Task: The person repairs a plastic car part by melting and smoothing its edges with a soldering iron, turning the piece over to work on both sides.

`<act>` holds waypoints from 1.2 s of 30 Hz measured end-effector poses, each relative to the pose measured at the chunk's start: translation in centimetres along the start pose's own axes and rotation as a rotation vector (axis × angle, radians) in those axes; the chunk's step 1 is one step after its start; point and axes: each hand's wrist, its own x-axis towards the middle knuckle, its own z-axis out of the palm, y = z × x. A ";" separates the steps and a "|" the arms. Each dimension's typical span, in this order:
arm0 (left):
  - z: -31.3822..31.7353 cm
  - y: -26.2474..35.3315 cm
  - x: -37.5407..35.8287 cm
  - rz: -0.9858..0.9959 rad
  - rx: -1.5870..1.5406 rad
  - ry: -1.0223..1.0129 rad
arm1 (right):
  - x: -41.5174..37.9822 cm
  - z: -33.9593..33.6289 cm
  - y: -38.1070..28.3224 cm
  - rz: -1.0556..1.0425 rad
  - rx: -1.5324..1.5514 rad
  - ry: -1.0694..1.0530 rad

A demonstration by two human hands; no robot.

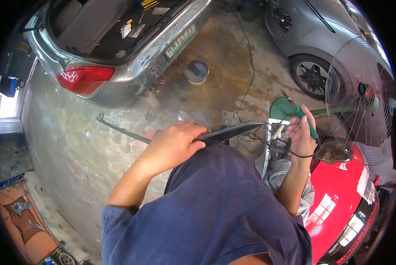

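Observation:
My left hand (176, 143) is closed around a long, thin black trim strip (233, 131) that lies across my lap. One narrow end of the strip reaches out to the left over the floor, and its wider part runs right past my knee. In my raised right hand (300, 137) is a soldering iron (312, 128) with a green handle, its metal tip pointing up and to the left. A black cord leaves the handle's lower end and loops back below the hand. The tip is apart from the strip.
Ahead stands a silver car with its tailgate open, its red tail light (85, 79) toward me. A bucket (196, 72) stands on the stained concrete floor. To the right are a large fan (361, 88), a grey car (313, 35) and a red car panel (335, 198). Cables trail nearby.

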 end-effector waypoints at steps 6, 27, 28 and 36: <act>-2.5 0.9 1.3 -0.194 -0.072 -0.089 | -0.2 1.4 -0.1 -0.036 -0.054 -0.031; -5.7 2.4 1.5 0.029 0.122 -0.232 | -1.9 6.6 -0.7 -0.073 -0.146 -0.347; -5.8 2.7 1.5 0.036 0.130 -0.272 | -2.4 7.0 -0.9 -0.073 -0.154 -0.391; -5.1 2.7 1.7 0.163 0.173 -0.269 | -5.5 8.0 -0.8 0.061 -0.189 -0.503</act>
